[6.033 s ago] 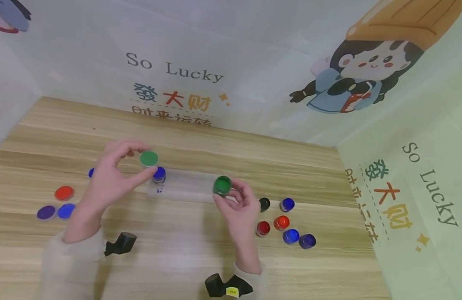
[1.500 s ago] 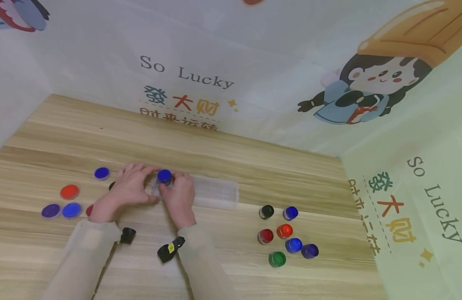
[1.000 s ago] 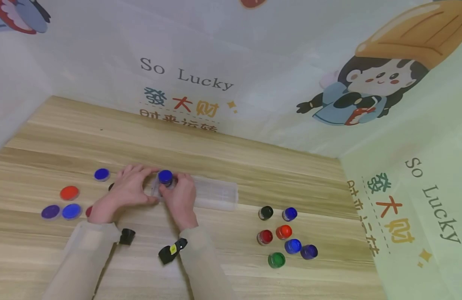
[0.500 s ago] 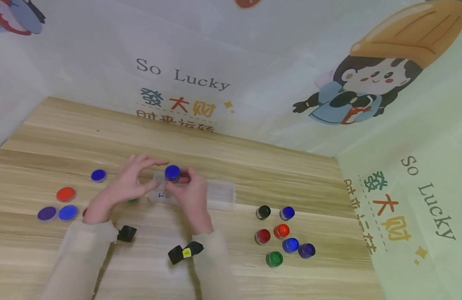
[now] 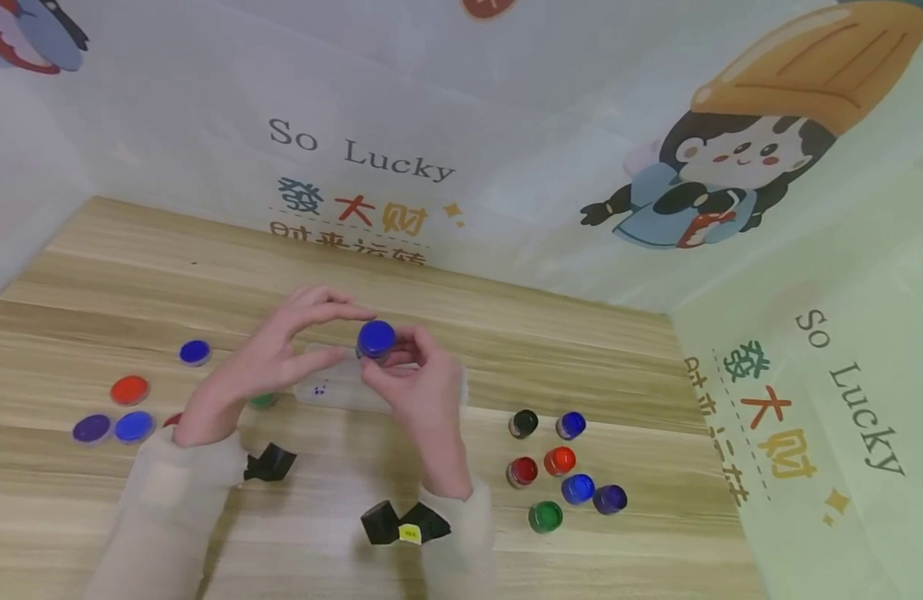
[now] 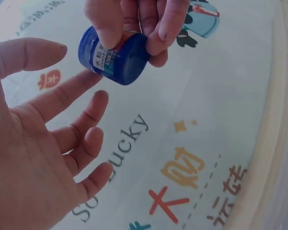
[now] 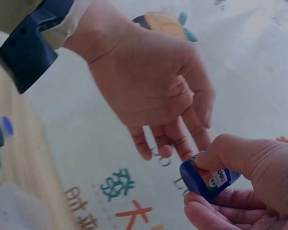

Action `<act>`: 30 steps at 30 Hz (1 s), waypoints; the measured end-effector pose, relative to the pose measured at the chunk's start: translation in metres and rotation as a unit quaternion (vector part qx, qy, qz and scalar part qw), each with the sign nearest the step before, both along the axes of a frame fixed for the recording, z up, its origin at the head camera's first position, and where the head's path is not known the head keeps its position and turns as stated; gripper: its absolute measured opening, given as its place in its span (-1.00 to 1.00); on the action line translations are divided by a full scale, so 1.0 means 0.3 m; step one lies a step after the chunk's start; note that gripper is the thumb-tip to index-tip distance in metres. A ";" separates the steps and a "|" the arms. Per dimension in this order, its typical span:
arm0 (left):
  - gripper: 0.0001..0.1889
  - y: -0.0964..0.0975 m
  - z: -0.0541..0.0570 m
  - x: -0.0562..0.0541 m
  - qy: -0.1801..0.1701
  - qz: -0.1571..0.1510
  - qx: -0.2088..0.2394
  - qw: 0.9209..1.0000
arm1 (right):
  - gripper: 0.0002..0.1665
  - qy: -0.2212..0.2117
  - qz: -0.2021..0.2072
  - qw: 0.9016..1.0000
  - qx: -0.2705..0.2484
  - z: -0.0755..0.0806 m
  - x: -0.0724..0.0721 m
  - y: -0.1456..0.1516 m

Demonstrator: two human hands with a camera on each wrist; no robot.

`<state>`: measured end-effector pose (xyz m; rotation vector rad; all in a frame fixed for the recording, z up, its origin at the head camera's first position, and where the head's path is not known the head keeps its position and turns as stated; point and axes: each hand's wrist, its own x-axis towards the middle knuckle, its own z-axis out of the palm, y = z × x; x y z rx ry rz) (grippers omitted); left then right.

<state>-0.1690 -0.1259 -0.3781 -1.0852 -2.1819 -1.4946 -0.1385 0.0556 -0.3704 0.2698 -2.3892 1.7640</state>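
Note:
In the head view my right hand [image 5: 420,392] holds a capped blue paint jar [image 5: 376,340] above a clear plastic box [image 5: 341,393]. Its thumb and fingers grip the jar's body, whose printed label shows in the left wrist view. The ridged blue lid [image 6: 88,48] faces my left hand [image 6: 43,129]. That hand's fingers are spread and its thumb stands off the lid. Its index fingertip is at the lid's edge; whether it touches is unclear. A green lid [image 5: 263,400] lies partly hidden under my left hand.
Several open paint jars stand at the right, among them a green jar [image 5: 546,517], a black jar [image 5: 523,423] and a purple jar [image 5: 610,499]. Loose lids lie at the left, including a red lid [image 5: 129,389] and a purple lid [image 5: 91,428]. Printed cloth walls enclose the table.
The green jar now stands with the open jars at right, its lid at left. My right hand has lifted the blue jar from the box and moved right; my left hand followed.

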 end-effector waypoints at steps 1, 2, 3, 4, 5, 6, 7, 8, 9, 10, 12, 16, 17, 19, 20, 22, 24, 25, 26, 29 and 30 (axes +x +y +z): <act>-0.58 0.005 0.009 0.001 0.000 -0.003 0.001 1.000 | -0.69 0.002 0.001 1.000 -0.002 0.012 0.006 0.006; -0.57 0.010 0.017 0.003 -0.003 -0.007 0.003 1.000 | -0.69 0.000 0.001 1.000 -0.004 0.023 0.010 0.012; -0.57 0.015 0.025 0.004 -0.005 -0.009 0.004 1.000 | -0.69 0.001 0.003 1.000 -0.002 0.035 0.015 0.018; -0.57 0.020 0.032 0.005 -0.006 -0.012 0.006 1.000 | -0.69 0.002 0.005 1.000 -0.002 0.045 0.020 0.024; -0.57 0.025 0.038 0.007 -0.010 -0.016 0.008 1.000 | -0.69 0.002 0.008 1.000 0.000 0.054 0.025 0.029; -0.57 0.029 0.043 0.009 -0.013 -0.021 0.012 1.000 | -0.69 0.003 0.012 1.000 0.003 0.063 0.029 0.035; -0.58 0.032 0.048 0.011 -0.016 -0.028 0.017 0.999 | -0.69 0.004 0.015 1.000 0.009 0.071 0.033 0.039; -0.59 0.036 0.051 0.013 -0.020 -0.037 0.022 0.999 | -0.69 0.004 0.019 1.000 0.016 0.078 0.037 0.043; -0.60 0.038 0.054 0.014 -0.019 -0.044 0.028 0.998 | -0.69 0.007 0.024 0.999 0.022 0.083 0.040 0.048; -0.62 0.040 0.055 0.015 -0.021 -0.052 0.033 0.998 | -0.69 0.007 0.030 0.999 0.028 0.087 0.043 0.052; -0.64 0.044 0.058 0.017 -0.024 -0.067 0.043 0.996 | -0.69 0.011 0.044 0.998 0.039 0.096 0.048 0.060; -0.66 0.051 0.059 0.016 -0.027 -0.090 0.052 0.994 | -0.70 0.020 0.073 0.996 0.041 0.100 0.051 0.071; -0.66 0.053 0.059 0.017 -0.028 -0.092 0.053 0.994 | -0.70 0.022 0.079 0.996 0.038 0.100 0.051 0.072; -0.65 0.053 0.057 0.016 -0.028 -0.096 0.051 0.994 | -0.70 0.018 0.088 0.995 0.032 0.100 0.051 0.075; -0.65 0.054 0.057 0.017 -0.028 -0.096 0.050 0.994 | -0.70 0.017 0.091 0.995 0.031 0.100 0.051 0.076; -0.66 0.053 0.055 0.017 -0.032 -0.094 0.047 0.994 | -0.69 0.011 0.094 0.995 0.027 0.100 0.052 0.077; -0.67 0.051 0.054 0.018 -0.040 -0.093 0.047 0.994 | -0.66 0.005 0.097 0.995 0.019 0.099 0.053 0.077; -0.67 0.050 0.055 0.019 -0.043 -0.091 0.047 0.994 | -0.64 0.005 0.098 0.995 0.015 0.098 0.053 0.076; -0.68 0.049 0.055 0.020 -0.049 -0.089 0.047 0.994 | -0.62 0.005 0.100 0.995 0.009 0.097 0.054 0.075; -0.68 0.048 0.057 0.023 -0.062 -0.081 0.050 0.993 | -0.58 0.011 0.105 0.994 -0.011 0.092 0.055 0.069; -0.68 0.049 0.058 0.025 -0.063 -0.076 0.049 0.994 | -0.58 0.011 0.104 0.994 -0.017 0.090 0.055 0.067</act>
